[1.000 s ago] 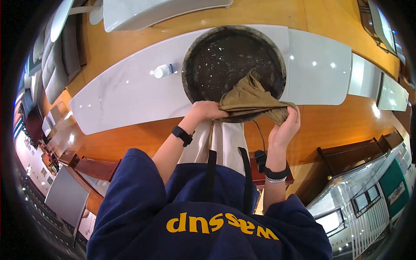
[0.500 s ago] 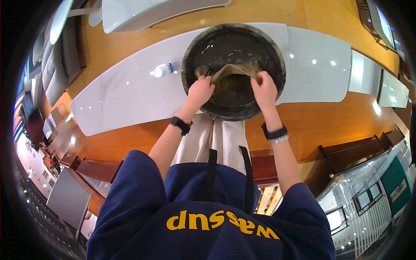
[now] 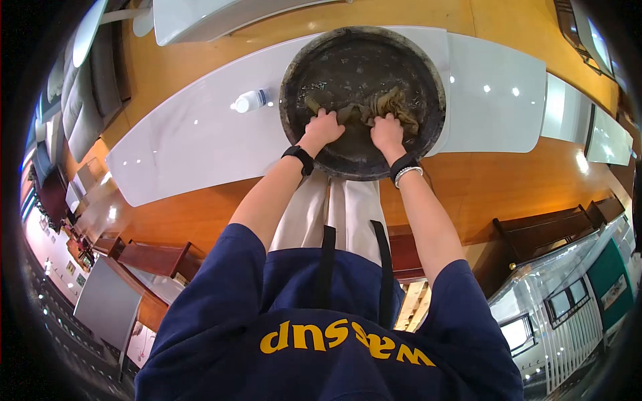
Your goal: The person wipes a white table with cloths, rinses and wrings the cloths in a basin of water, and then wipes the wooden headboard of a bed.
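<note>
A wet olive-brown cloth [image 3: 396, 107] lies bunched in murky water inside a large round dark basin [image 3: 291, 65]. My left hand [image 3: 325, 127] is closed on the cloth's left part, low in the basin. Close by on the right, my right hand [image 3: 387, 131] grips the cloth near its crumpled heap. Part of the cloth between the hands is under the water, and my fingertips are partly hidden. Each wrist wears a black band.
The basin stands on a white table [image 3: 194, 137]. Left of it is a white bottle [image 3: 251, 101] with a blue label. Another white table [image 3: 200, 17] stands beyond, and a grey sofa [image 3: 90, 87] is at the far left.
Both hands have come closer together and lower into the basin. The cloth, stretched up between them before, is now bunched and partly sunk in the water.
</note>
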{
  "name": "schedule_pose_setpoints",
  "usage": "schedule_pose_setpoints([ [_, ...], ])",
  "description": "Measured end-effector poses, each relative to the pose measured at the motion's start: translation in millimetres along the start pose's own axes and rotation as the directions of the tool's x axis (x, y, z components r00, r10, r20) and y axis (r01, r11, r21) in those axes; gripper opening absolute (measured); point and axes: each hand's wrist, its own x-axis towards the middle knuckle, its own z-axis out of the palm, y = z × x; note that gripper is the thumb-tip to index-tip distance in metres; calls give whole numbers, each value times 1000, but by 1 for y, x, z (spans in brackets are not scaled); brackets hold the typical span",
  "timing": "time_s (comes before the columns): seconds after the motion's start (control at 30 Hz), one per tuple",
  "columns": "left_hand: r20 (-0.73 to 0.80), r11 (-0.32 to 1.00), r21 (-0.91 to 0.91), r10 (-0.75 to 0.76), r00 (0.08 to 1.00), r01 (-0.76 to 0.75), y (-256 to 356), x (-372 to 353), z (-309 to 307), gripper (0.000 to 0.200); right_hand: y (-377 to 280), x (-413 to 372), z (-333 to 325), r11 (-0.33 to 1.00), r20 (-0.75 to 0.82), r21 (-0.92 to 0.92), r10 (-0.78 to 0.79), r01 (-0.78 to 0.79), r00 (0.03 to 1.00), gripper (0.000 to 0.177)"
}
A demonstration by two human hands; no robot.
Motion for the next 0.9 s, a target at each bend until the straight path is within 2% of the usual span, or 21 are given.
schedule_pose_setpoints([
  [0.03, 32, 1000, -17, 19, 999, -18, -2, 0, 6, 50, -4, -3, 2, 997, 34, -77, -2, 5, 999, 20],
  [0.07, 82, 998, -7, 55, 995, -55, -4, 2, 9, 54, -7, -3, 3, 998, 136, -40, -48, 54, 989, 21],
  [0.1, 81, 998, -6, 58, 995, -57, -5, 5, 9, 54, -8, -1, -2, 998, 134, -40, -46, 52, 990, 21],
  [0.17, 204, 987, -140, 110, 973, -82, -11, 14, 6, 55, -11, 3, -10, 993, 313, 117, -36, -1, 949, 25],
  [0.2, 204, 987, -140, 106, 973, -78, -14, 11, 3, 55, -10, 3, -11, 987, 253, 151, 20, -59, 967, 26],
  [0.27, -43, 920, -391, 23, 999, -38, -20, 7, -2, 52, -9, -1, -12, 992, 240, 129, -22, -9, 971, 27],
  [0.3, -41, 920, -391, 20, 999, -35, -18, 1, -7, 52, -9, -3, -12, 994, 225, 103, -59, 36, 973, 28],
  [0.33, -166, 936, -347, 5, 986, -64, -15, -8, -11, 49, -9, -4, -8, 985, 162, 116, -147, 129, 976, 27],
  [0.37, -289, 950, -299, -1, 957, -89, -11, -16, -16, 47, -8, 0, -6, 985, 163, 116, -144, 126, 976, 27],
  [0.43, -373, 962, -215, 77, 925, -166, -4, -22, -15, 43, -11, 7, -20, 908, 522, 417, -281, 46, 805, 28],
  [0.47, -416, 924, -158, 257, 872, -348, -1, -23, -15, 43, -12, 5, -19, 828, 518, 560, -334, -18, 787, 28],
  [0.5, -448, 852, -94, 426, 786, -515, 0, -22, -12, 42, -17, 3, -22, 828, 519, 560, -334, -17, 787, 28],
  [0.53, -464, 735, -59, 579, 670, -676, 2, -16, -10, 36, -23, -1, -24, 796, 435, 601, -403, 73, 805, 28],
  [0.57, -463, 735, -60, 579, 671, -676, 2, -11, -10, 36, -28, -6, -26, 756, 348, 633, -467, 163, 813, 29],
  [0.6, -319, 709, -91, 645, 695, -700, 4, -8, -11, 33, -31, -10, -44, 760, 452, 640, -493, 115, 744, 28],
  [0.63, -168, 683, -127, 700, 694, -720, 6, -6, -11, 30, -28, -13, -42, 763, 454, 637, -488, 111, 745, 28],
  [0.67, -168, 677, -131, 704, 690, -724, 8, -5, -12, 30, -25, -16, -39, 764, 527, 644, -491, 52, 694, 28],
  [0.73, 96, 808, 129, 567, 818, -575, 4, -4, -21, 32, -20, -21, -34, 791, 648, 612, -481, -26, 591, 25],
  [0.77, 203, 826, 273, 452, 869, -493, 1, -5, -26, 34, -15, -24, -31, 793, 650, 608, -479, -26, 590, 25],
  [0.83, 193, 821, 318, 434, 880, -474, -4, 3, -19, 35, -9, -33, -37, 928, 427, 325, -318, 185, 846, 25],
  [0.9, 56, 866, 387, 320, 946, -316, -3, 8, -12, 32, 5, -31, -26, 966, 147, 201, -195, 164, 970, 22],
])
